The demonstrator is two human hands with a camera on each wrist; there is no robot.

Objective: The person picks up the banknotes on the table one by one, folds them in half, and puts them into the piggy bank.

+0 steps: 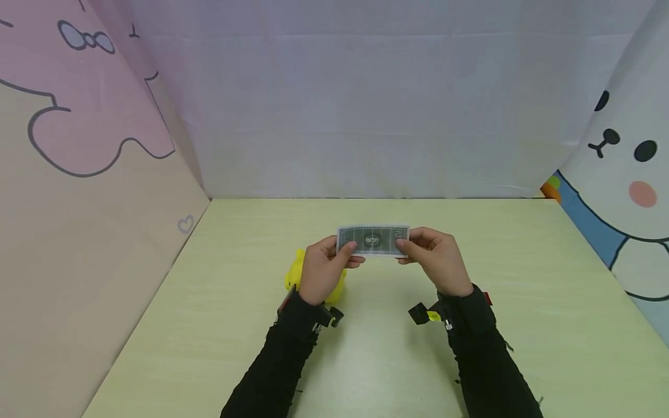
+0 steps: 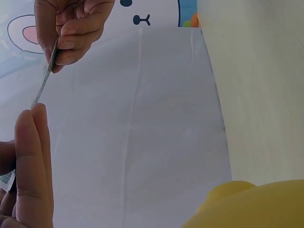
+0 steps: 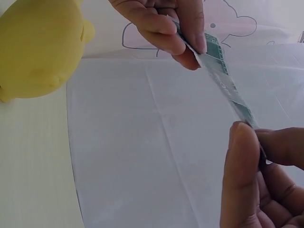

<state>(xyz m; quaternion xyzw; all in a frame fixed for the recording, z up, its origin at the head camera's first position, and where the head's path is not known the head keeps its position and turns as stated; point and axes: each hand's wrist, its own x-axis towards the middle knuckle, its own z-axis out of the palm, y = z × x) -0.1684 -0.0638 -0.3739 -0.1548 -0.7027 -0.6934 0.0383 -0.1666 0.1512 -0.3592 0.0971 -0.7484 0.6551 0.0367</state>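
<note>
A small green-grey banknote (image 1: 373,240) with a pale border is stretched flat between both hands, raised above the table. My left hand (image 1: 323,270) pinches its left end, thumb on the face and fingers behind. At the other end, my right hand (image 1: 441,261) pinches it the same way. From the right wrist view the banknote (image 3: 222,78) appears at a slant, its surface shiny. Seen nearly edge-on in the left wrist view, the note is a thin strip. A yellow rounded toy (image 1: 295,271) stands on the table, partly hidden behind the left hand.
The pale yellow-green table (image 1: 522,348) extends around both arms. Behind it hangs a whitish cloth (image 1: 366,116). Cartoon-printed sheets border the left and right sides. Dark sleeves carry a wrist camera on each arm.
</note>
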